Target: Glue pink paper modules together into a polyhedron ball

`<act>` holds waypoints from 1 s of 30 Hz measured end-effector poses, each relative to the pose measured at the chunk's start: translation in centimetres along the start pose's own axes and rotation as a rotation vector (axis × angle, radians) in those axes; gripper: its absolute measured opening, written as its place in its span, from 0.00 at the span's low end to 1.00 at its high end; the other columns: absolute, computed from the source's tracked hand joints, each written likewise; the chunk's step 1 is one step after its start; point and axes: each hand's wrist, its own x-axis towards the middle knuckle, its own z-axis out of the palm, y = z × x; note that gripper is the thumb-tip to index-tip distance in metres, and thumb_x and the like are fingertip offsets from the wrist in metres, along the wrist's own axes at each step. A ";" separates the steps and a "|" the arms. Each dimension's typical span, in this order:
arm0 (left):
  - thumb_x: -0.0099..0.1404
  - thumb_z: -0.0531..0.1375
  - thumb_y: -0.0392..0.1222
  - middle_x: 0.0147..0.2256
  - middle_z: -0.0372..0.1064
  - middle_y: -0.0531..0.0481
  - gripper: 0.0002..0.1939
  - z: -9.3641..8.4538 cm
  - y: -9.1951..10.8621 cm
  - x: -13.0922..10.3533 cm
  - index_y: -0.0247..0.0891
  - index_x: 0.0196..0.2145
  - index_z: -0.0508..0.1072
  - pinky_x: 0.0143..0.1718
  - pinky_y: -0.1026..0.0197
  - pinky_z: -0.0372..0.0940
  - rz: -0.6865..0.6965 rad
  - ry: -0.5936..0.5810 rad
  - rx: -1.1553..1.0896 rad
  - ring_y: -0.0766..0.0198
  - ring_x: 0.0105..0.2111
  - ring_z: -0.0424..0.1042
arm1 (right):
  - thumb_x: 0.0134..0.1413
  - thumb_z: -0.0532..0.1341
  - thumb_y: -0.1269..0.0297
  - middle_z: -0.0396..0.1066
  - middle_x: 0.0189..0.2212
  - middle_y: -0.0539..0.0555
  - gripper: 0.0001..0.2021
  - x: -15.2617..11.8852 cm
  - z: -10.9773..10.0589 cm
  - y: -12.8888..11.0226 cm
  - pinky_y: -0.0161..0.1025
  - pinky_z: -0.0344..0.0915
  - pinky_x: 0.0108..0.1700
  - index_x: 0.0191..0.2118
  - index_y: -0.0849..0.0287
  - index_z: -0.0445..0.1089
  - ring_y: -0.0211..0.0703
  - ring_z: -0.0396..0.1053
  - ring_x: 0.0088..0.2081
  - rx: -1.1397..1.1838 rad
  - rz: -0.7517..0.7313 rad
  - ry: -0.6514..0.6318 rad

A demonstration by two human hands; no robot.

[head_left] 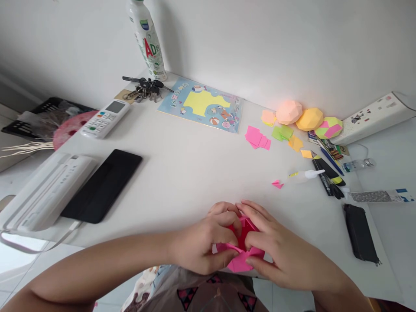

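At the table's near edge, a hollow pink folded-paper shape (242,262) is held between my two hands, its open top facing up. My left hand (216,240) grips its left wall, some fingers reaching inside and the thumb outside. On the other side, my right hand (271,245) closes round the right wall, thumb low on the outer face. My fingers cover much of the rim. Just beyond my right hand lie a small pink folded piece (277,184) and a white glue bottle (305,175).
Pink paper squares (256,137), green ones (282,132) and faceted paper balls (310,119) sit at the back right. A cutter (328,171) and black case (360,234) lie right. Leftward are a black tablet (104,186), a remote (105,118), keys (146,89) and a bottle (149,43).
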 end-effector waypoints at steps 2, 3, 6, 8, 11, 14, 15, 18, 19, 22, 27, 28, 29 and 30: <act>0.61 0.60 0.31 0.37 0.71 0.44 0.06 0.1 0.1 0.0 0.39 0.33 0.75 0.59 0.46 0.56 -0.001 0.009 -0.002 0.54 0.48 0.65 | 0.59 0.59 0.68 0.55 0.64 0.62 0.07 0.0 0.1 -0.2 0.53 0.60 0.62 0.29 0.58 0.67 0.57 0.42 0.69 0.007 0.000 0.023; 0.61 0.59 0.31 0.37 0.71 0.44 0.06 0.1 0.2 0.0 0.39 0.32 0.74 0.59 0.46 0.56 -0.001 0.015 -0.005 0.54 0.47 0.66 | 0.60 0.58 0.69 0.55 0.64 0.62 0.07 -0.1 0.2 -0.3 0.53 0.60 0.62 0.30 0.58 0.66 0.56 0.42 0.69 0.002 0.003 0.027; 0.61 0.59 0.30 0.36 0.70 0.45 0.06 0.2 0.3 0.0 0.38 0.31 0.73 0.58 0.46 0.57 -0.011 0.034 -0.005 0.55 0.46 0.66 | 0.61 0.56 0.69 0.53 0.65 0.62 0.06 -0.1 0.4 -0.3 0.52 0.59 0.63 0.31 0.58 0.66 0.55 0.41 0.70 -0.021 0.006 0.021; 0.61 0.58 0.30 0.35 0.69 0.45 0.06 0.2 0.3 0.0 0.38 0.30 0.73 0.57 0.46 0.58 -0.015 0.038 -0.009 0.55 0.46 0.65 | 0.62 0.56 0.69 0.51 0.65 0.62 0.06 -0.2 0.5 -0.3 0.52 0.58 0.64 0.32 0.58 0.65 0.55 0.41 0.70 -0.030 0.009 0.016; 0.61 0.58 0.29 0.35 0.69 0.45 0.07 0.2 0.3 0.1 0.38 0.30 0.73 0.57 0.47 0.58 -0.004 0.041 -0.022 0.55 0.46 0.65 | 0.63 0.55 0.68 0.50 0.66 0.63 0.07 -0.3 0.5 -0.3 0.54 0.58 0.63 0.32 0.58 0.65 0.56 0.41 0.70 -0.041 0.008 0.005; 0.61 0.58 0.28 0.35 0.68 0.45 0.07 0.3 0.3 0.0 0.37 0.30 0.72 0.56 0.47 0.58 -0.003 0.048 -0.027 0.55 0.46 0.65 | 0.63 0.55 0.68 0.50 0.66 0.63 0.07 -0.4 0.5 -0.4 0.54 0.58 0.63 0.33 0.59 0.66 0.56 0.41 0.70 -0.045 0.002 0.006; 0.61 0.57 0.29 0.35 0.68 0.45 0.07 0.3 0.3 0.0 0.37 0.29 0.72 0.56 0.47 0.58 -0.009 0.051 -0.028 0.55 0.45 0.65 | 0.63 0.56 0.68 0.50 0.65 0.63 0.06 -0.4 0.5 -0.4 0.55 0.58 0.63 0.33 0.59 0.66 0.56 0.41 0.70 -0.042 0.001 0.009; 0.61 0.57 0.30 0.35 0.68 0.45 0.07 0.4 0.2 -0.1 0.38 0.29 0.71 0.56 0.46 0.59 -0.019 0.056 -0.027 0.55 0.46 0.65 | 0.62 0.57 0.69 0.52 0.65 0.64 0.05 -0.3 0.5 -0.3 0.55 0.59 0.63 0.33 0.59 0.67 0.56 0.43 0.69 -0.030 -0.001 0.017; 0.61 0.57 0.30 0.35 0.68 0.45 0.07 0.4 0.1 -0.1 0.38 0.29 0.71 0.56 0.46 0.59 -0.020 0.056 -0.026 0.55 0.46 0.65 | 0.62 0.57 0.69 0.53 0.64 0.64 0.05 -0.3 0.5 -0.3 0.54 0.60 0.62 0.34 0.59 0.67 0.56 0.43 0.69 -0.028 -0.001 0.020; 0.61 0.57 0.29 0.36 0.69 0.45 0.07 0.4 0.0 -0.2 0.38 0.29 0.72 0.57 0.46 0.58 -0.015 0.052 -0.016 0.55 0.45 0.66 | 0.62 0.57 0.69 0.53 0.64 0.63 0.05 -0.3 0.6 -0.1 0.55 0.60 0.62 0.34 0.59 0.68 0.57 0.44 0.69 -0.021 -0.005 0.031; 0.63 0.57 0.31 0.37 0.69 0.44 0.06 0.3 0.2 -0.1 0.39 0.32 0.72 0.58 0.45 0.57 -0.036 0.015 0.014 0.54 0.47 0.64 | 0.60 0.58 0.70 0.56 0.63 0.63 0.04 0.2 0.3 -0.4 0.54 0.60 0.62 0.34 0.58 0.69 0.57 0.47 0.68 0.004 -0.007 0.049; 0.63 0.58 0.32 0.38 0.69 0.44 0.05 0.2 0.2 -0.1 0.39 0.33 0.72 0.57 0.46 0.57 -0.038 0.012 0.016 0.54 0.48 0.63 | 0.60 0.58 0.70 0.57 0.63 0.63 0.03 0.3 0.2 -0.4 0.53 0.61 0.62 0.34 0.58 0.69 0.57 0.47 0.68 0.011 0.000 0.039; 0.64 0.58 0.33 0.38 0.69 0.44 0.05 0.2 0.3 -0.1 0.38 0.33 0.73 0.57 0.46 0.58 -0.043 0.009 0.018 0.53 0.49 0.62 | 0.60 0.58 0.69 0.56 0.63 0.62 0.03 0.3 -0.1 -0.3 0.52 0.61 0.61 0.35 0.58 0.69 0.56 0.48 0.68 0.027 0.020 0.023; 0.64 0.58 0.33 0.38 0.68 0.43 0.04 0.1 0.3 -0.1 0.38 0.34 0.73 0.56 0.46 0.58 -0.050 0.007 0.019 0.53 0.49 0.61 | 0.60 0.59 0.67 0.54 0.65 0.61 0.02 0.3 -0.3 -0.2 0.52 0.63 0.61 0.38 0.57 0.69 0.56 0.49 0.68 0.053 0.051 0.011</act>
